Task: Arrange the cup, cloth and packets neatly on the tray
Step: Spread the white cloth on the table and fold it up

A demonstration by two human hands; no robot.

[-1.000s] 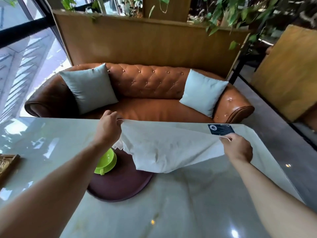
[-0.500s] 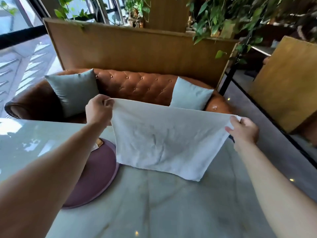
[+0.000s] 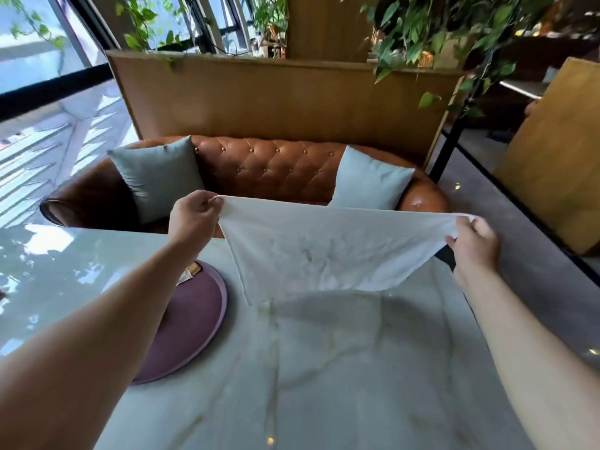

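Note:
A white cloth (image 3: 324, 251) hangs spread in the air above the marble table (image 3: 341, 368). My left hand (image 3: 193, 217) pinches its upper left corner and my right hand (image 3: 474, 241) pinches its upper right corner. The cloth's lower edge hangs just above the tabletop. A round purple tray (image 3: 191, 323) lies on the table at the left, partly hidden by my left forearm. A corner of a brown and white packet (image 3: 191, 272) shows on the tray's far edge beside that arm. The cup is hidden from view.
A brown leather sofa (image 3: 269, 170) with two pale cushions (image 3: 159, 177) stands behind the table's far edge. A wooden partition with plants rises behind it. A dark object (image 3: 446, 256) peeks out on the table under my right hand.
Both hands have lifted the cloth off the table and stretched it wide between them. The view has shifted, and the green cup seen earlier is now hidden behind my left arm.

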